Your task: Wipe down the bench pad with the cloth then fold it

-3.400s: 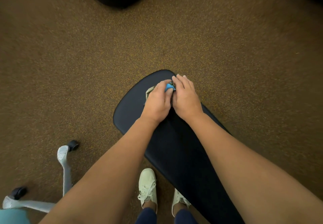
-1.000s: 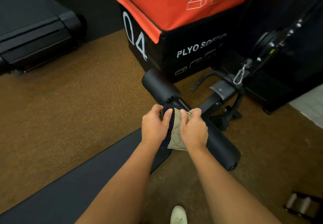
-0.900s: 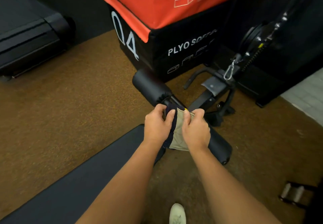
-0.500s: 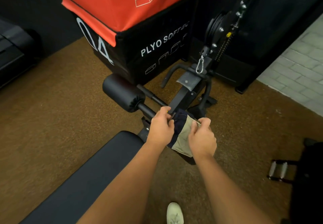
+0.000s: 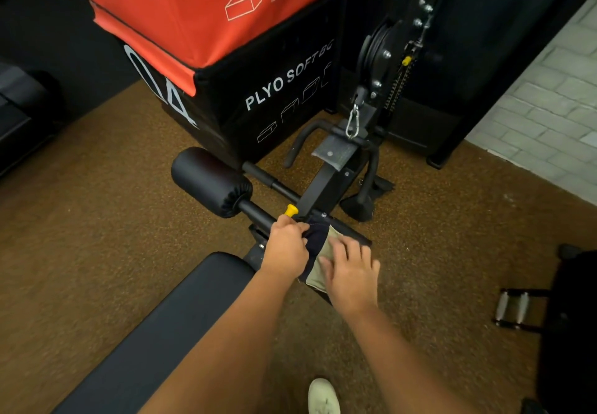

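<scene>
The black bench pad runs from the lower left toward the middle. Past its far end, over the bench frame, I hold the cloth, which is navy on one side and tan on the other and looks folded over. My left hand is closed on the cloth's navy left edge. My right hand lies flat on the tan part with its fingers spread, a little blurred. The roller on the right side of the frame is hidden under my hands and the cloth.
A black foam roller and a yellow knob sit on the bench frame. Behind stand an orange and black plyo box and a cable machine. A handle attachment lies on the brown floor at right. My shoe shows below.
My view swung from the bench pad's end to the roller end. Both hands carried the cloth there. In the last half second my right hand went from pinching the cloth to lying flat on it.
</scene>
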A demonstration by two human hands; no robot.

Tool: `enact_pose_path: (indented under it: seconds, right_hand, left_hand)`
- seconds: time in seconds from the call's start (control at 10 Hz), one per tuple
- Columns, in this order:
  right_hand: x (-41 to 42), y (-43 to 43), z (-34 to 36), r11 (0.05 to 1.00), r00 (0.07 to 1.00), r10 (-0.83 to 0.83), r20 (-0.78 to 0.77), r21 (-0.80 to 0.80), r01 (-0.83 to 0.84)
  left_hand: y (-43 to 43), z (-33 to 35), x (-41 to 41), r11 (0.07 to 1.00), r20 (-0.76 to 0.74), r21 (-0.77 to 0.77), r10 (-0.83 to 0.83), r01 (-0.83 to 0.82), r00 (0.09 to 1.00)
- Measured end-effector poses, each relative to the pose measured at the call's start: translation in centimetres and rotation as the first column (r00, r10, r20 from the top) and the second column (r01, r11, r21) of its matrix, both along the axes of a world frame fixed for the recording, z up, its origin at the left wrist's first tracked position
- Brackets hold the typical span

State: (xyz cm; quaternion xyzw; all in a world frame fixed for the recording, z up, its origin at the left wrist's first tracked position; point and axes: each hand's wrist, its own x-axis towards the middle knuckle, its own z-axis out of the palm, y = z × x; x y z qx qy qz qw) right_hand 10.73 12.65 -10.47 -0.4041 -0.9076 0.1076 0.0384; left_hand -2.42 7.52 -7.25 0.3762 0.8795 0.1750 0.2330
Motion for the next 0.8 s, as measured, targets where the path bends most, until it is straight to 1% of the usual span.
enact_pose_path:
  seconds: [0.1,0.2,0.3,0.4,0.5,0.6,0.7,0.8]
  right_hand:
    - [0.1,-0.2,-0.1,1.0,0.998,0.027,0.05,0.005,-0.027]
    - [-0.1,0.0,0.4,0.999,0.993,0.042,0.112,-0.007,-0.041]
    - [-0.8,0.3,1.8,0.995,0.981,0.046,0.19,-0.093,-0.029]
    - [-1.5,0.6,3.6,0.986,0.968,0.059,0.245,-0.166,-0.018]
    - [-1.9,0.7,5.9,0.98,0.945,0.066,0.319,-0.198,-0.001]
    - [-1.6,0.5,8.7,0.968,0.941,0.05,0.334,-0.247,0.036]
    - [-1.0,1.2,11.7,0.98,0.956,0.017,0.294,-0.195,0.042]
    - [-0.5,2.0,15.1,0.99,0.974,-0.046,0.223,-0.118,0.074]
  left_hand:
    - [0.1,-0.2,-0.2,1.0,0.013,-0.019,-0.02,0.02,1.0]
    - [0.3,0.1,-0.5,0.995,0.031,-0.088,-0.046,0.049,0.998]
    - [0.4,1.0,-0.4,0.972,0.018,-0.192,-0.137,0.138,0.99]
    - [0.3,2.8,0.1,0.921,0.003,-0.307,-0.25,0.239,0.968]
    - [0.0,4.7,0.3,0.862,-0.007,-0.386,-0.359,0.329,0.933]
    - [-0.3,6.5,-0.1,0.824,0.0,-0.422,-0.417,0.378,0.909]
    - [0.1,9.0,-0.7,0.856,-0.031,-0.349,-0.416,0.381,0.909]
    - [0.9,12.6,-1.1,0.894,-0.106,-0.226,-0.416,0.386,0.903]
